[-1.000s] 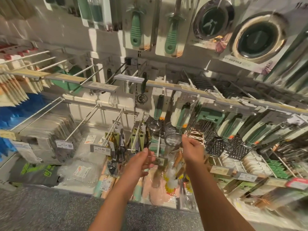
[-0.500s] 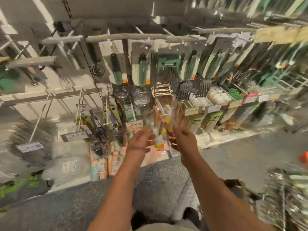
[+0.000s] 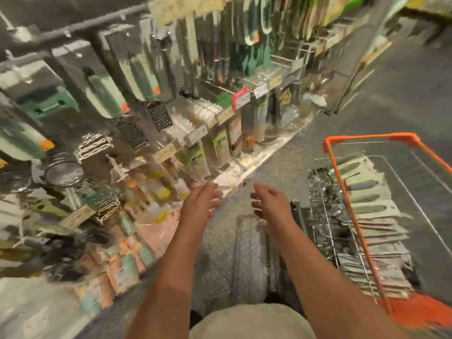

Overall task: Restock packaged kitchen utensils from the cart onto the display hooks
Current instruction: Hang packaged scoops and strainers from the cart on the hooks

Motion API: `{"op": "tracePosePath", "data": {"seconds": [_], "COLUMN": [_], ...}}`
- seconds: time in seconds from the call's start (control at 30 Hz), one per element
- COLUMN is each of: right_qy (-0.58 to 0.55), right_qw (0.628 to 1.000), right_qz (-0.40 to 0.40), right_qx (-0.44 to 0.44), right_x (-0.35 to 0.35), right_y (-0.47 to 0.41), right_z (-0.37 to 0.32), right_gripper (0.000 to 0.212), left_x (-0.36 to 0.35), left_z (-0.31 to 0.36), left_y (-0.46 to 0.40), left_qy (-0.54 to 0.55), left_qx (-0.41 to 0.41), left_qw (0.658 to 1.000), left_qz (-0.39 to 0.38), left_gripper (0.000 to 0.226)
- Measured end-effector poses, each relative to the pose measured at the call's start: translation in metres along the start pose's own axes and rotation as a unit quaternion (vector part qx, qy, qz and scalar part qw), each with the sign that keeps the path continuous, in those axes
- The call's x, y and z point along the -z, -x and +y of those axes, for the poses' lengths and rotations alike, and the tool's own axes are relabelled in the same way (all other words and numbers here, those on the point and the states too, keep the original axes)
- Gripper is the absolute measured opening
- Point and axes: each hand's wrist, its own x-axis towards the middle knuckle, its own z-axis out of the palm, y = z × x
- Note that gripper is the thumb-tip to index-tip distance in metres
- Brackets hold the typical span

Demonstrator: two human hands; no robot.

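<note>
The picture is heavily blurred. My left hand (image 3: 201, 200) and my right hand (image 3: 270, 203) hover side by side over the floor, fingers loosely spread, holding nothing. To the right stands the orange-rimmed wire cart (image 3: 336, 152), holding a row of packaged green-handled utensils (image 3: 367, 199) and shiny metal utensils (image 3: 322, 196). The display hooks (image 3: 117, 167) with hanging packaged utensils fill the left side, just beyond my left hand.
Graters (image 3: 159, 116) and round strainers (image 3: 64, 172) hang on the display. Price tags (image 3: 241, 99) line the hook ends. Pink and green packages (image 3: 119, 270) fill the lowest shelf. Speckled grey floor (image 3: 281, 167) runs between display and cart.
My view has swung right and down, from the hooks to the cart. Both hands have come away from the packages on the hook and now hold nothing.
</note>
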Motion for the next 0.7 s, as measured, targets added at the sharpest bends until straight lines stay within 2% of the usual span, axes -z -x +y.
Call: {"op": "tracePosePath", "data": {"seconds": [0.1,0.2,0.3,0.4,0.5,0.6,0.7], "right_qy": [-0.035,-0.082,-0.114,-0.149,-0.167,-0.187,-0.218], "right_qw": [0.998,0.990,0.976,0.957,0.938,0.924,0.903], "right_qz": [0.056,0.116,0.183,0.247,0.297,0.321,0.346], "right_qx": [-0.021,-0.021,-0.022,-0.037,-0.063,-0.094,-0.132], "right_x": [0.067,0.130,0.193,0.239,0.273,0.293,0.310], "right_y": [-0.025,-0.044,-0.053,-0.055,-0.056,-0.064,-0.084], "right_z": [0.002,0.001,0.005,0.016,0.028,0.039,0.045], "right_gripper": [0.030,0.021,0.016,0.021,0.026,0.041,0.030], "left_x": [-0.071,-0.146,-0.223,-0.281,-0.330,-0.367,-0.402], "left_z": [0.004,0.003,-0.003,-0.011,-0.018,-0.025,-0.032], "left_y": [-0.011,-0.017,-0.013,-0.013,-0.020,-0.034,-0.058], "left_qy": [-0.023,-0.060,-0.099,-0.132,-0.171,-0.199,-0.244], "left_qx": [0.006,0.009,0.013,0.017,0.031,0.042,0.044], "left_qw": [0.999,0.994,0.982,0.966,0.950,0.933,0.905], "left_qz": [-0.042,-0.095,-0.161,-0.220,-0.261,-0.298,-0.346], "left_gripper": [0.023,0.019,0.015,0.017,0.016,0.018,0.023]}}
